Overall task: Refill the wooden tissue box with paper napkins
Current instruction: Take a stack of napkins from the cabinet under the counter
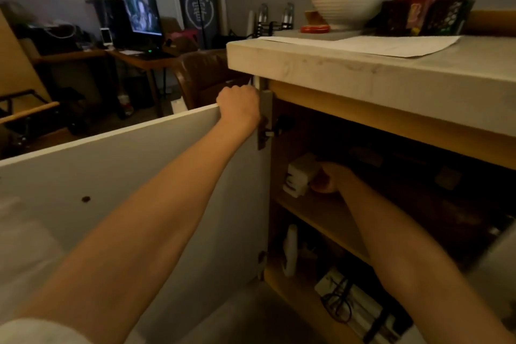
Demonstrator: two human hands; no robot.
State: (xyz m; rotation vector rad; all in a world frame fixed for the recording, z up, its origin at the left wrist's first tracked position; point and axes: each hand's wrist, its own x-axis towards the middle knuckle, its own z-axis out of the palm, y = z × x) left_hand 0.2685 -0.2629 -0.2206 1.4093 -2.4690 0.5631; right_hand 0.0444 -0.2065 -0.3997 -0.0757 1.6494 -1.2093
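The left hand (239, 105) is curled into a fist over the top corner of the open cabinet door (117, 173), fingers wrapped round the edge near the hinge (265, 117). The right hand (331, 177) reaches into the cabinet at the upper shelf (315, 209), fingers bent around a white pack (300, 176), which looks like paper napkins, though the dim light makes that uncertain. The thumb lies under the pack's near end and the fingers over its top, so the hand is closed on it; the pack sits at the left end of the shelf, close to the side wall.

Below, the lower shelf holds a white bottle (290, 248) standing upright and a flat stack with black cables (339, 303) lying across it. The counter (363, 75) above carries a sheet of paper (377, 45), a white ribbed bowl (351, 4) and some dark packets (424, 18). No wooden tissue box can be made out. Further off, a lit monitor (142, 7) stands on a desk.
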